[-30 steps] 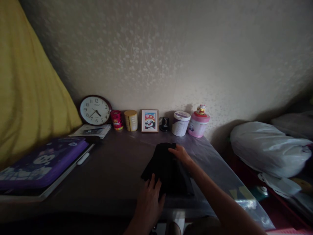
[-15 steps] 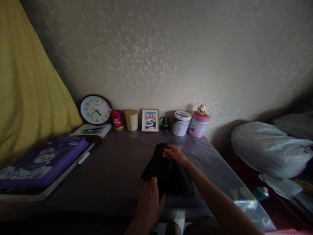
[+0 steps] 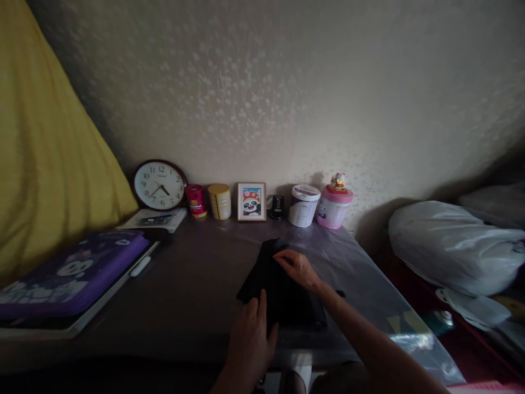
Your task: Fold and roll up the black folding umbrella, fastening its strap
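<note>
A piece of black cloth [image 3: 273, 279], perhaps a folded garment, lies on the table in front of me. My left hand [image 3: 251, 334] rests at its near left edge with fingers stretched out and the thumb apart. Over the upper right part of the cloth, my right hand [image 3: 297, 266] has its thumb and fingertips pinched together on the fabric. The dark folds hide how much fabric is between those fingertips. A small dark spot [image 3: 340, 294] shows just right of my right forearm; its kind is unclear.
Along the wall stand a clock [image 3: 159, 185], a pink can [image 3: 197, 201], a yellow-lidded jar [image 3: 220, 202], a panda picture frame [image 3: 251, 202], a white tub [image 3: 304, 206] and a pink tub [image 3: 334, 208]. A purple case [image 3: 94, 268] lies left; a white bag [image 3: 451, 246] sits right.
My right hand has shifted slightly right and down, its wrist turned, and the cloth's top edge is now uncovered. My left hand stays nearly in place, its fingers a little further out.
</note>
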`<state>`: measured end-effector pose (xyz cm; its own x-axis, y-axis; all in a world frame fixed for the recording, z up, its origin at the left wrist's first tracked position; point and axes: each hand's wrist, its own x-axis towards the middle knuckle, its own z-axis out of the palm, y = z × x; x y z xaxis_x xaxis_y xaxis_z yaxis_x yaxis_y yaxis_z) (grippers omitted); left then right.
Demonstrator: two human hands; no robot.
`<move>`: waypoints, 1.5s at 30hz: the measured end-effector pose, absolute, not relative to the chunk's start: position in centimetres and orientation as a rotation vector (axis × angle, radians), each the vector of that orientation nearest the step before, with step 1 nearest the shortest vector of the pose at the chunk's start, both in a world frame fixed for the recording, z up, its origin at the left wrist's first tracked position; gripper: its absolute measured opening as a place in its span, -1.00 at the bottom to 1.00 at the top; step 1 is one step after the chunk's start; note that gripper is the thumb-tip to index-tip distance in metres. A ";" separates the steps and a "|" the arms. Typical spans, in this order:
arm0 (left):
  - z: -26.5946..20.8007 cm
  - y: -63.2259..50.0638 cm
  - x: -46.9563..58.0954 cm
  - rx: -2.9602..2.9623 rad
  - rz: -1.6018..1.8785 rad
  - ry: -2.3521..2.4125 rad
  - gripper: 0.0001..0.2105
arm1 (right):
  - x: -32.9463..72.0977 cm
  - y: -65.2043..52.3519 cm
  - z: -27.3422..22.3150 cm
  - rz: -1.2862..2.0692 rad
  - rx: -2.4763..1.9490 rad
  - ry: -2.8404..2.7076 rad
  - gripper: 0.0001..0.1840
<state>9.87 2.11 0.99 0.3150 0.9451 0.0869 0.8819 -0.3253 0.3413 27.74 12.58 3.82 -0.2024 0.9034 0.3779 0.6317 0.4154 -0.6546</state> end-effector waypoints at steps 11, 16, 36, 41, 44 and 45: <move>0.9 2.1 9.8 2.319 0.380 1.706 -0.44 | 27.8 15.1 2.1 -0.122 -1.310 -2.236 -0.74; 1.3 2.0 9.5 2.372 0.438 1.732 -0.44 | 27.4 15.5 3.2 -0.209 -1.483 -2.134 -0.72; 2.4 2.9 8.6 1.770 0.633 1.346 -0.33 | 31.5 14.0 3.3 0.465 -1.432 -1.648 -0.72; 6.7 1.2 7.0 1.509 0.602 1.269 -0.31 | 35.6 13.3 3.2 0.653 -1.470 -1.320 -0.63; 8.8 0.2 6.1 1.477 0.677 1.214 -0.27 | 36.3 12.3 3.2 0.686 -1.419 -1.383 -0.72; 9.3 -0.1 5.9 1.489 0.723 1.198 -0.28 | 36.2 12.0 3.3 0.675 -1.407 -1.400 -0.75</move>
